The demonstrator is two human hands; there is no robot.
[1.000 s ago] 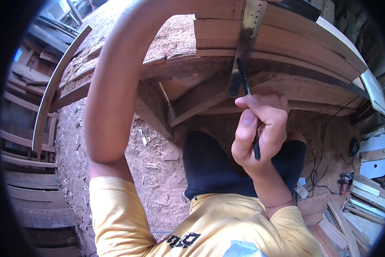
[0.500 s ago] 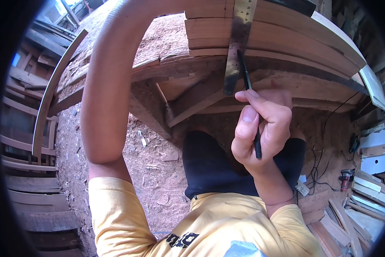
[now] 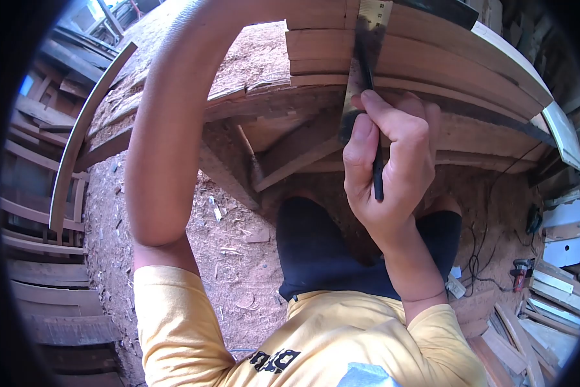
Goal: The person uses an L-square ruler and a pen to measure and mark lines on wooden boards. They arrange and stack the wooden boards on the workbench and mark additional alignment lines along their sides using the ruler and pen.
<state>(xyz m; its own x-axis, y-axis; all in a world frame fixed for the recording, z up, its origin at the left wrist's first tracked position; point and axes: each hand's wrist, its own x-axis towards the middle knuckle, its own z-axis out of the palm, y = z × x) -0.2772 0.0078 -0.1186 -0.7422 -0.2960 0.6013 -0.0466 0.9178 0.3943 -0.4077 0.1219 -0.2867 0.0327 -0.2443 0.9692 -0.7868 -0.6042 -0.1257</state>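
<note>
In my right hand point(image 3: 393, 145) is a slim dark pencil point(image 3: 378, 177), pinched between thumb and fingers. Its upper part lies against a metal ruler point(image 3: 375, 39), along the ruler's edge. The ruler crosses several wooden boards point(image 3: 322, 48) laid edge to edge, and its lower end hangs past the front board. My left forearm point(image 3: 164, 129) arches up over the bench to the top edge of the picture; the left hand itself is out of sight.
The boards rest on a rough wooden bench point(image 3: 245, 97) with slanted legs. A black object point(image 3: 438, 11) lies at the upper right. A curved wooden strip point(image 3: 87, 129) leans at left. Wood offcuts point(image 3: 564, 287), cables point(image 3: 477, 264) and a red tool point(image 3: 521, 277) lie at right.
My right hand has moved up and slightly left, carrying the pencil farther along the ruler over the boards. The left forearm has barely shifted.
</note>
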